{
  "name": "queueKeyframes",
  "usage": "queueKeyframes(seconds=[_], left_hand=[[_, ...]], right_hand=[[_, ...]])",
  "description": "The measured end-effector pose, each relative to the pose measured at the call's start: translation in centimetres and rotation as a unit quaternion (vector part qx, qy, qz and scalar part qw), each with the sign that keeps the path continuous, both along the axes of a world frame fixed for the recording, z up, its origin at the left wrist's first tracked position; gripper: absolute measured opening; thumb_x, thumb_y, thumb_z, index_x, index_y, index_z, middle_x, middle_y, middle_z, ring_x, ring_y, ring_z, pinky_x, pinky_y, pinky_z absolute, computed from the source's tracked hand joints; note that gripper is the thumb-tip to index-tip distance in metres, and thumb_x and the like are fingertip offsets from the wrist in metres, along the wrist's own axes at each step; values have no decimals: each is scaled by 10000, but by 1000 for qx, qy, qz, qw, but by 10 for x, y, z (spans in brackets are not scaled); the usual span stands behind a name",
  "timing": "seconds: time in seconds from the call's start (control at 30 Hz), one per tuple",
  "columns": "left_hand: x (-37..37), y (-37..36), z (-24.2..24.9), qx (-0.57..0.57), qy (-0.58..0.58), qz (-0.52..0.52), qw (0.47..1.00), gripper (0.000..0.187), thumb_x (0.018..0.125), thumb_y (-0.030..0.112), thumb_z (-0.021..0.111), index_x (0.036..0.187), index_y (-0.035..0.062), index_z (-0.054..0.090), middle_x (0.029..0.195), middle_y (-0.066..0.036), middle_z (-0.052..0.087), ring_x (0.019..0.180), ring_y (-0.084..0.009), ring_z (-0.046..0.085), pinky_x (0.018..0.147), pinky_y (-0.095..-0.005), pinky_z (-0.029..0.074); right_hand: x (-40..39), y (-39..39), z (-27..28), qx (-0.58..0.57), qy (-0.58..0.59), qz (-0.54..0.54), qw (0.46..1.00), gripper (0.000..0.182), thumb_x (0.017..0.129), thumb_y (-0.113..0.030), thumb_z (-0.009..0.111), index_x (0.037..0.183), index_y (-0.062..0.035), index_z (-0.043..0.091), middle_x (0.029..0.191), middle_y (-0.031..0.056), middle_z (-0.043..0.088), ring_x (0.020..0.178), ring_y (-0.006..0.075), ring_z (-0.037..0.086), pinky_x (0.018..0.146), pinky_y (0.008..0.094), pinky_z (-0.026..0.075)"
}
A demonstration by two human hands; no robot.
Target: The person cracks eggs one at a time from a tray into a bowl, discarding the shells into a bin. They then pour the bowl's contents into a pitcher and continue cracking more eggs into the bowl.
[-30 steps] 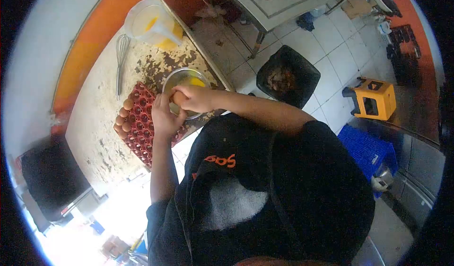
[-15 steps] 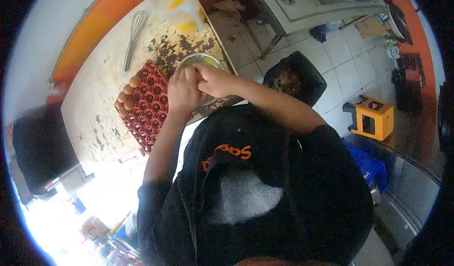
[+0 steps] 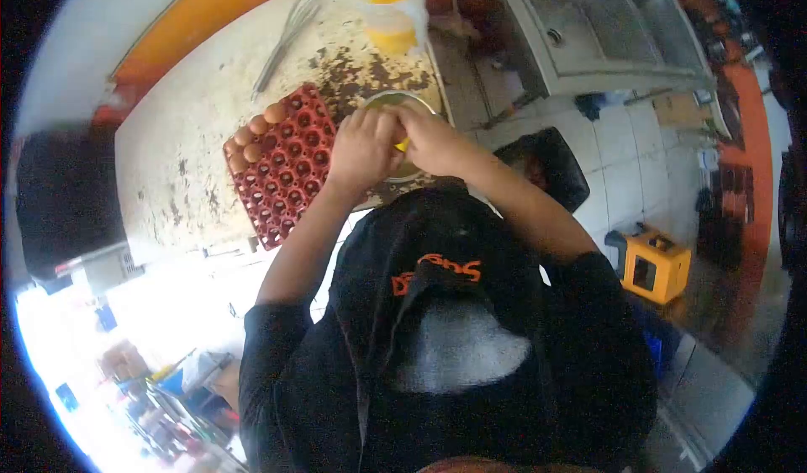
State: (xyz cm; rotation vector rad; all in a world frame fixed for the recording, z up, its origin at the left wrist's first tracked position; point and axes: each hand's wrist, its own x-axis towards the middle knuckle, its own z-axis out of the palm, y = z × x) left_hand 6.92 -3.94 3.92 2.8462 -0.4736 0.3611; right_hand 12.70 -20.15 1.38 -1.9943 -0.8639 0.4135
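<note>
My left hand point(image 3: 363, 151) and my right hand point(image 3: 435, 143) meet over a round metal bowl point(image 3: 405, 96), fingers curled and pressed together. Whatever they hold is hidden behind the fingers. A bit of bright yellow, like egg yolk, shows between the hands. Left of the bowl lies a red egg tray point(image 3: 290, 166) with mostly bare cups. Several brown eggs point(image 3: 275, 114) sit along its left and upper-left side. Beyond the tray a wire whisk point(image 3: 286, 44) rests on the table. A clear plastic jug point(image 3: 391, 15) with yellow liquid stands at the table's far end.
The worn, peeling table point(image 3: 168, 162) runs along the wall. Right of it, a black bin point(image 3: 551, 169) with waste stands on the tiled floor point(image 3: 622, 158). A metal sink point(image 3: 580, 27) is at the upper right. A yellow-orange stool-like object point(image 3: 656, 264) stands farther right.
The view has shifted, so table and hands appear farther right. My hands stay together over the bowl, and yellow now shows between them.
</note>
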Motion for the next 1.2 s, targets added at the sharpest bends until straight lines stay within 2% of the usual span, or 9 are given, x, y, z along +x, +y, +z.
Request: queueKeyframes(seconds=[0.1, 0.23, 0.37, 0.47, 0.53, 0.77, 0.9, 0.97, 1.2], left_hand=[[-3, 11, -8, 10, 7, 7, 1000, 476, 656, 246, 733, 1071, 104, 548, 1061, -94, 583, 986, -296, 574, 828, -401, 480], [-22, 40, -2, 79, -62, -46, 994, 627, 664, 339, 768, 1226, 145, 567, 1146, -96, 555, 1067, -308, 541, 847, -437, 450], [-45, 121, -19, -46, -48, 224, 972, 706, 730, 400, 801, 1317, 119, 527, 1292, -142, 516, 1145, -359, 502, 944, -482, 401], [-65, 187, -34, -6, -55, 413, 909, 540, 775, 238, 698, 1278, 119, 542, 1253, -159, 529, 1178, -361, 495, 955, -503, 402], [-83, 225, -56, -11, -34, 483, 875, 530, 772, 203, 689, 1276, 125, 546, 1258, -170, 528, 1185, -375, 500, 956, -507, 417], [-94, 255, -62, -97, 38, 359, 928, 337, 842, 92, 557, 1176, 133, 587, 1292, -187, 526, 1101, -412, 568, 910, -470, 489], [-83, 273, -59, -606, 57, 373, 700, 343, 907, 294, 549, 1132, 36, 551, 1142, -229, 591, 1007, -423, 613, 859, -469, 494], [-105, 280, -65, -199, -59, 350, 913, 376, 925, 321, 559, 1118, 0, 536, 968, -210, 624, 912, -364, 637, 824, -426, 501], [-193, 245, -57, -847, -1, 224, 482, 382, 971, 369, 463, 1190, 64, 536, 1002, -87, 647, 783, -174, 611, 642, -300, 504]], right_hand=[[-5, -2, -2, 15, -141, 7, 990, 593, 820, -10, 596, 1384, -10, 412, 1221, 201, 584, 1119, 326, 588, 975, 366, 459], [-9, -5, -14, 62, 132, -14, 989, 541, 832, -61, 646, 1339, -16, 464, 1187, 147, 598, 1067, 224, 601, 924, 334, 483], [-13, -62, -9, 50, 218, -108, 969, 413, 881, -108, 638, 1271, -26, 532, 1087, 88, 614, 975, 165, 599, 853, 316, 497], [-13, -147, -33, -58, 219, -215, 950, 552, 881, -180, 669, 1349, 14, 450, 1321, 198, 527, 1169, 302, 550, 973, 418, 458], [-35, -167, -9, -389, -57, -253, 884, 720, 853, -213, 703, 1418, 42, 336, 1453, 282, 374, 1334, 421, 389, 1095, 487, 336], [-10, -60, 20, -50, -182, -170, 967, 716, 767, -119, 742, 1383, 5, 399, 1399, 248, 427, 1312, 426, 391, 1101, 526, 299], [-13, 94, 35, 28, -172, 37, 984, 456, 793, -62, 673, 1225, -19, 536, 1236, 178, 537, 1172, 402, 498, 1010, 490, 393], [-25, 163, 35, 11, -152, 146, 977, 414, 811, -53, 646, 1213, -25, 551, 1218, 170, 543, 1163, 401, 509, 975, 462, 441], [-53, 308, -16, -201, -317, 258, 891, 296, 913, -162, 533, 1192, -103, 611, 1215, 163, 506, 1130, 384, 530, 854, 434, 551]])
